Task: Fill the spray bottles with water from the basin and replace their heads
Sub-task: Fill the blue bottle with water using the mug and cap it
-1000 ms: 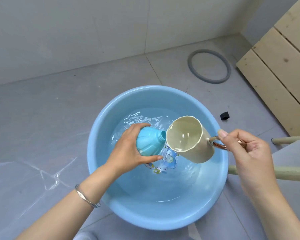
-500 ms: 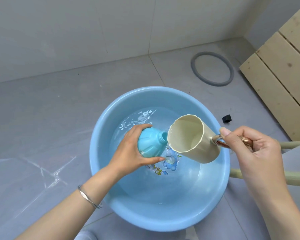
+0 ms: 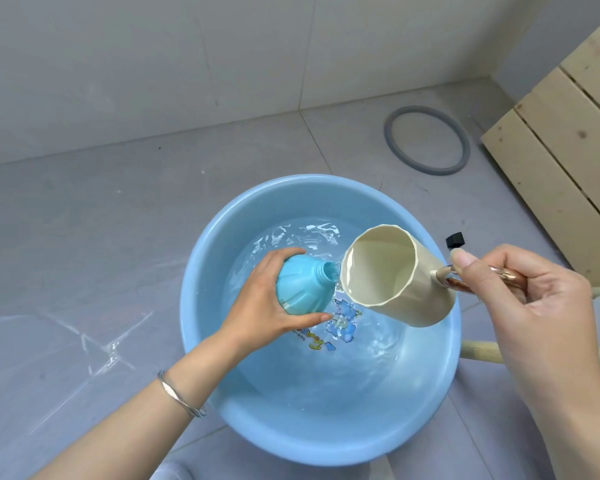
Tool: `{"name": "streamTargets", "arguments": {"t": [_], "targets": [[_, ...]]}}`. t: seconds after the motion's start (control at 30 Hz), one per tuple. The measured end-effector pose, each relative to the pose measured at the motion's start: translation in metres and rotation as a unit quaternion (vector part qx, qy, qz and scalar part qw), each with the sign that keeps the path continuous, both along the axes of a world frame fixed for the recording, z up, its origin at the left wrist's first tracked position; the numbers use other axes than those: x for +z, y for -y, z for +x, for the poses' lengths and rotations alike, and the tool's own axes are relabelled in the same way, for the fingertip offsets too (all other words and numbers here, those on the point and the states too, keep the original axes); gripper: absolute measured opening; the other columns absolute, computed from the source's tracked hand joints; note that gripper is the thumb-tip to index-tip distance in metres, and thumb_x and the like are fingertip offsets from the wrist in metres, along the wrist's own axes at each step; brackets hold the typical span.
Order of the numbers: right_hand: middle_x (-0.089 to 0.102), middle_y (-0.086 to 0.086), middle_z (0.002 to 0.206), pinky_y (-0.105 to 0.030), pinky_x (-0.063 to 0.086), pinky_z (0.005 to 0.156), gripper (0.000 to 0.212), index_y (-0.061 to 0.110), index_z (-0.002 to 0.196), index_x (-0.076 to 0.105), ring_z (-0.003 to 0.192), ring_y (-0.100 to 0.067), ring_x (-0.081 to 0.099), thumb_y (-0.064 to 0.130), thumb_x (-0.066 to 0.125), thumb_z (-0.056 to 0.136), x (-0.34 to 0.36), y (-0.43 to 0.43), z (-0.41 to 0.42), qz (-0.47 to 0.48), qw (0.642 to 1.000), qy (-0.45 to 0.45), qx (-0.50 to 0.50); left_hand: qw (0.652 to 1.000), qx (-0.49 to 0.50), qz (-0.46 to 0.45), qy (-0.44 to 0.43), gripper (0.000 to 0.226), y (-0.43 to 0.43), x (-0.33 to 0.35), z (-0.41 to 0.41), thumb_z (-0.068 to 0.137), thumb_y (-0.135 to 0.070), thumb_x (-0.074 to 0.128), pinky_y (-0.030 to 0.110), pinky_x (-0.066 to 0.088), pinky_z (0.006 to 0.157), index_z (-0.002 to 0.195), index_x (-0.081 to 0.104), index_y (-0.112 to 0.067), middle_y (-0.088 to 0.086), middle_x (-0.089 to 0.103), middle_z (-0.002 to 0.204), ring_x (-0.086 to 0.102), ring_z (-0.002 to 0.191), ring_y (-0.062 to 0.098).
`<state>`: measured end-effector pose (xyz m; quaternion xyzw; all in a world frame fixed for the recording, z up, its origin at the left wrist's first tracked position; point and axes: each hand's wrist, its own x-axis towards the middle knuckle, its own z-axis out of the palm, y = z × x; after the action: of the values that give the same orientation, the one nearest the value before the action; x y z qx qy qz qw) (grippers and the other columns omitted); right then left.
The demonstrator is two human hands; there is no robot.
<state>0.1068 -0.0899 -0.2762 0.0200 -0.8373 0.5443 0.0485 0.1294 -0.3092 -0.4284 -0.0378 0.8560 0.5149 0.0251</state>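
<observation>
Head view had the bottle (image 3: pixel 302 285) over the basin (image 3: pixel 201 292), tilted, its open neck aimed right and no spray head on it. Over the past second the cup (image 3: pixel 392 275) had tipped a little further, its lip just beside the bottle's mouth. A thin trickle seemed to reach the neck, though I could not tell how much went in. I judged the pour nearly spent, so another scoop from the water (image 3: pixel 326 375) was likely needed before any head went back on. No head showed anywhere.

Left hand (image 3: pixel 257 306) wrapped the bottle's body from the left, fingers over the top and thumb beneath, wrist above the rim. Right hand (image 3: pixel 527 303) gripped the cup's handle (image 3: pixel 478 277), thumb on top and fingers curled under.
</observation>
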Motion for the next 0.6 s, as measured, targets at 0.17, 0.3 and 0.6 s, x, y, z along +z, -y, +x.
{"name": "streamTargets", "arguments": {"t": [0.17,0.3,0.6], "targets": [[0.067,0.009,0.058,-0.008,0.037,0.054,0.029,0.015,0.057,0.057,0.053,-0.007,0.056,0.027,0.071,0.081,0.0004,0.0000,-0.0011,0.014,1.000,-0.002,-0.005,1.000,0.001,0.005,0.008,0.088,0.0000,-0.0009,0.0004,0.054,-0.055,0.087,0.001,0.029,0.094,0.129,0.044,-0.039,-0.022,0.046,0.128,0.043,0.120,-0.003],[0.069,0.001,0.065,-0.011,0.039,0.057,0.030,0.013,0.057,0.056,0.059,-0.010,0.059,0.034,0.065,0.077,0.0018,0.0000,-0.0015,0.018,1.000,0.006,-0.016,1.000,-0.002,0.006,0.006,0.087,-0.0007,-0.0006,0.0008,0.054,-0.056,0.086,0.010,0.033,0.098,0.128,0.044,-0.040,-0.022,0.047,0.128,0.043,0.120,-0.003],[0.062,-0.010,0.061,-0.010,0.032,0.052,0.037,-0.001,0.063,0.060,0.050,-0.008,0.046,0.034,0.065,0.077,0.0041,0.0008,-0.0018,0.046,0.999,-0.012,0.006,1.000,-0.003,0.009,0.009,0.087,-0.0006,0.0004,0.0005,0.053,-0.057,0.086,0.004,0.030,0.096,0.127,0.044,-0.040,-0.022,0.047,0.128,0.043,0.120,-0.004]]}}
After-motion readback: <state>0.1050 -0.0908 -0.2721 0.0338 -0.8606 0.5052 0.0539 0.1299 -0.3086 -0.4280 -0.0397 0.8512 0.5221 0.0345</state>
